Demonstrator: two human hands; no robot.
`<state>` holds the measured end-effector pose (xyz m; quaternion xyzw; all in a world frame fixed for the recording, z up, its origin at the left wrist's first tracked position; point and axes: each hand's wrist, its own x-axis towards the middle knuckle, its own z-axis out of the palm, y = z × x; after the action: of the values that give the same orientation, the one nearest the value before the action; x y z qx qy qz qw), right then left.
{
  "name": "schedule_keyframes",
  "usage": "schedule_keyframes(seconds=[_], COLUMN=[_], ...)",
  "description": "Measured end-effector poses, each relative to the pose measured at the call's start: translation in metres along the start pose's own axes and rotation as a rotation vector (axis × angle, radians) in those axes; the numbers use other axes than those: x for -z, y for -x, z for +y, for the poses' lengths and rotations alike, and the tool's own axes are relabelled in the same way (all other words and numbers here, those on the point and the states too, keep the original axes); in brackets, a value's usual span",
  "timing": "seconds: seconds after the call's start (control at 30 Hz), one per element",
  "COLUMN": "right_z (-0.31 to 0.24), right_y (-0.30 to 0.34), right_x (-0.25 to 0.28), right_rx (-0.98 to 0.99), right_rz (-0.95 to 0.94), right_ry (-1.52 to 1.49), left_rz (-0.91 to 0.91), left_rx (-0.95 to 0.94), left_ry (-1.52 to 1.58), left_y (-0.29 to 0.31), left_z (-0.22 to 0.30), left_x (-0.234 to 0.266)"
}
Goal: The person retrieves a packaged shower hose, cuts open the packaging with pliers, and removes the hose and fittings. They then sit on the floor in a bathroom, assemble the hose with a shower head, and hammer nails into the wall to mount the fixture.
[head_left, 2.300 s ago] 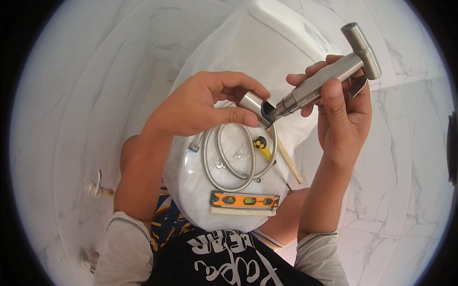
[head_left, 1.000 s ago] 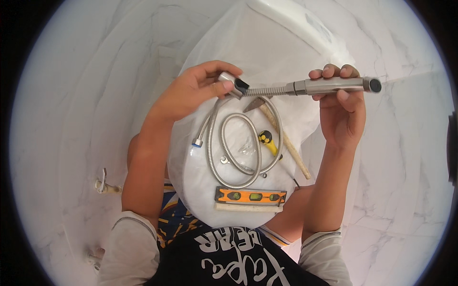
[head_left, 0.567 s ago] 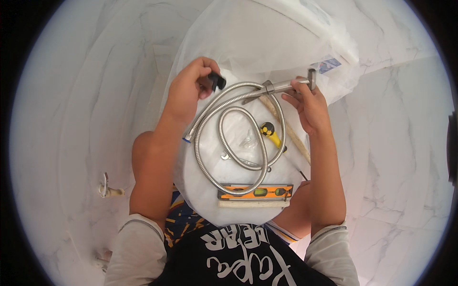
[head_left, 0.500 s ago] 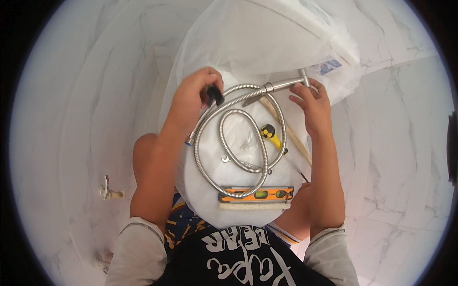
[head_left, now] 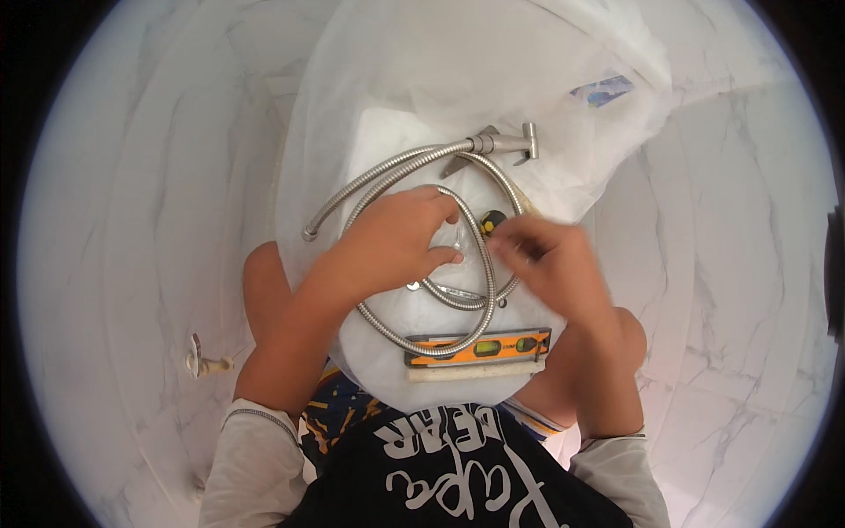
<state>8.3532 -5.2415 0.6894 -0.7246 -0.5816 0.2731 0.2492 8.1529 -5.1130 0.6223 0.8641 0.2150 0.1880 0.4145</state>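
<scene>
My left hand (head_left: 400, 236) reaches over a coiled metal shower hose (head_left: 380, 187), thumb and forefinger apart, with nothing seen between them. Just beyond its fingertips lies a small clear packet (head_left: 458, 238). Over the coil's right side is my right hand (head_left: 559, 264), its fingers curled and smeared by motion; whether they hold anything is unclear. Beside it shows the black-and-yellow handle end of a screwdriver (head_left: 493, 222), the rest covered by that hand. At the hose's far end is a metal spray head (head_left: 509, 143). A wrench (head_left: 459, 293) lies inside the coil, partly under the hose.
An orange spirit level (head_left: 488, 348) lies near me, the hose crossing its left end. Everything rests on a white surface wrapped in thin translucent plastic (head_left: 440, 62). A hammer's metal head (head_left: 458, 163) shows under the hose. A wall valve (head_left: 207, 363) sticks out at left.
Both hands have come nearer to me and closer together. The black object in my left hand is no longer visible. My right hand has left the spray head, which has shifted left.
</scene>
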Motion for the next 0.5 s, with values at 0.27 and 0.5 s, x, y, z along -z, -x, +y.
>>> schedule_keyframes(seconds=[0.27,0.5], right_z=[0.001,0.010], right_y=[0.021,0.022], right_x=[-0.054,-0.055], right_rx=[0.015,0.200], right_rz=[0.067,0.135], right_ry=[0.405,0.385], left_rz=[-0.116,0.079], left_rx=[0.120,0.264], left_ry=[-0.086,0.466], left_y=[-0.010,-0.012], left_z=[0.003,0.000], left_x=[-0.003,0.002])
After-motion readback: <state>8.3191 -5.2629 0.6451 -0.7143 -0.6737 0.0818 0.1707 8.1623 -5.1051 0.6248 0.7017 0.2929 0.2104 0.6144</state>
